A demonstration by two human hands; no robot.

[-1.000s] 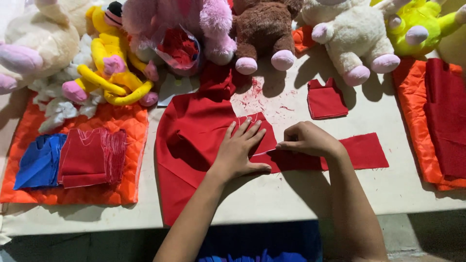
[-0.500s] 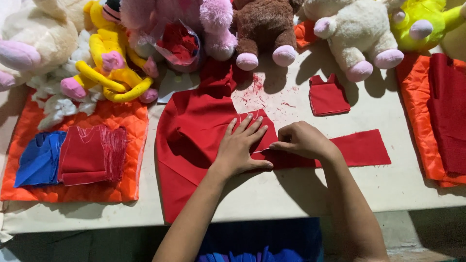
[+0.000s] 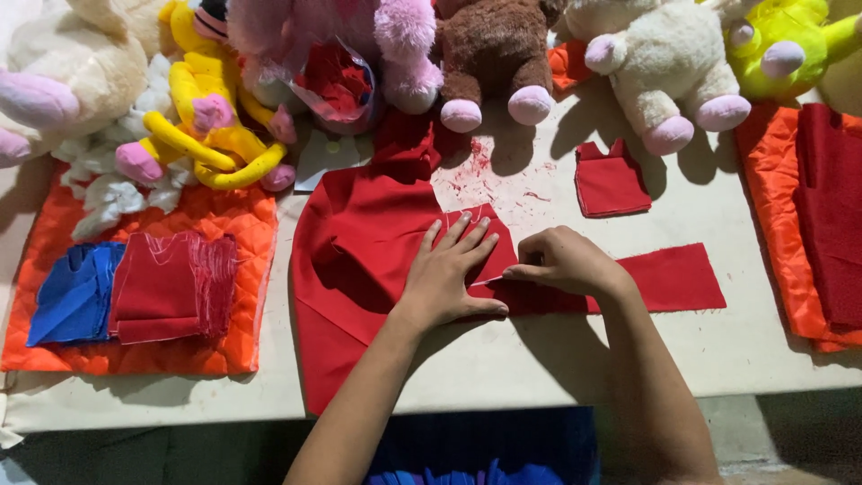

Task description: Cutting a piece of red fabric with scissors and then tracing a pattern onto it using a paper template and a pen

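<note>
Little has moved since a second ago: both hands stay on the red cloth (image 3: pixel 359 242) at mid-worktop, only shifting slightly. Left hand (image 3: pixel 449 269) lies flat with fingers spread, pressing a small red piece (image 3: pixel 496 235) onto the cloth. Right hand (image 3: pixel 561 262), just right of it, has its grip pressed together, pinching the near end of a red strip (image 3: pixel 669 278) that runs rightward off the cloth across the worktop (image 3: pixel 557 359). Beyond the cloth sit plush toys: a brown bear (image 3: pixel 494 54) and a white one (image 3: pixel 655 63). Left of the cloth, an orange quilted mat (image 3: pixel 206 216) carries folded red (image 3: pixel 171 283) and blue fabric (image 3: pixel 76 292). A small red cutout (image 3: pixel 611 180) lies beyond the strip.
</note>
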